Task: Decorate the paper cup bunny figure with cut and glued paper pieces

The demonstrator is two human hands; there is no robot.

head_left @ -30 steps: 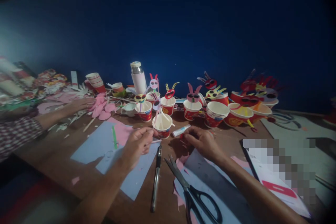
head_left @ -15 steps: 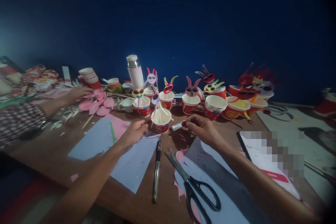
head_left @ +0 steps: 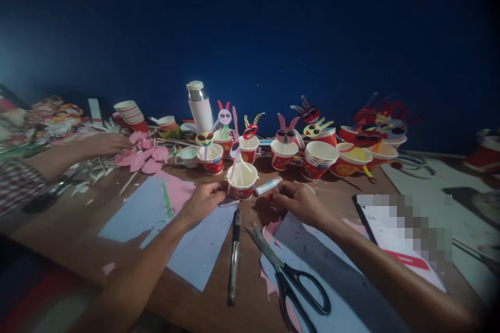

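Note:
A red-and-white paper cup (head_left: 247,193) stands before me, with a paper figure in dark glasses (head_left: 235,150) leaning in it. My left hand (head_left: 203,200) is closed in a pinch at the cup's left side; what it grips, if anything, is hidden. To the cup's right lies a white glue stick (head_left: 269,186) on the table. My right hand (head_left: 295,199) is closed just below it, with a small red piece (head_left: 269,196), perhaps the glue cap, at its fingertips. Black-handled scissors (head_left: 282,265) and a black pen (head_left: 234,255) lie nearer me, by paper sheets (head_left: 195,260).
Behind stand several cups with paper figures (head_left: 284,153), stacked cups (head_left: 320,158) and a white flask (head_left: 200,112). Another person's hand (head_left: 103,145) reaches towards pink paper petals (head_left: 144,156) on the left. A phone-like screen (head_left: 390,229) lies at right.
My right fingers have come off the glue stick, which now lies on the table. The figure in the cup has shifted, its long ear now upright. The other person's hand has drawn left.

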